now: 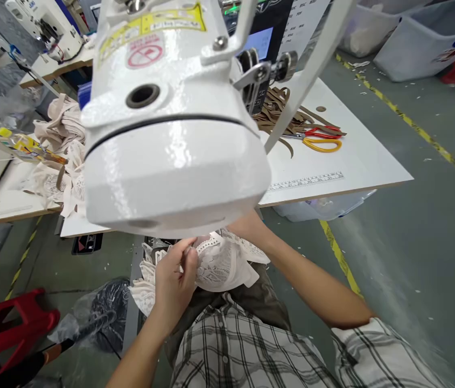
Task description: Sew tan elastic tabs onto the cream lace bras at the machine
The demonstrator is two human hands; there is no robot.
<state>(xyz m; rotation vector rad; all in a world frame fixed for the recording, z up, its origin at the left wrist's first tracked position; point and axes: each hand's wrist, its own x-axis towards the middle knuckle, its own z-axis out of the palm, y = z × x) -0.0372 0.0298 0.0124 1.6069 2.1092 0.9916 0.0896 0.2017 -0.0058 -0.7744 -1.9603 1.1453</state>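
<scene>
A white sewing machine head (pixel 174 134) fills the middle of the view, close to the camera. Below it, over my lap, my left hand (pixel 174 277) pinches a white lace garment piece (pixel 227 264) at its upper edge. My right forearm runs up from the lower right toward the same lace, but my right hand is hidden behind the machine head. More lace hangs down to the left of my left hand.
The white table (pixel 356 161) carries a printed ruler strip (pixel 308 181), orange-and-red scissors (pixel 320 139) and brown straps (pixel 275 110). Beige lace pieces (pixel 63 134) are piled at left. A red stool (pixel 7 323) and a dark plastic bag (pixel 106 310) sit on the floor.
</scene>
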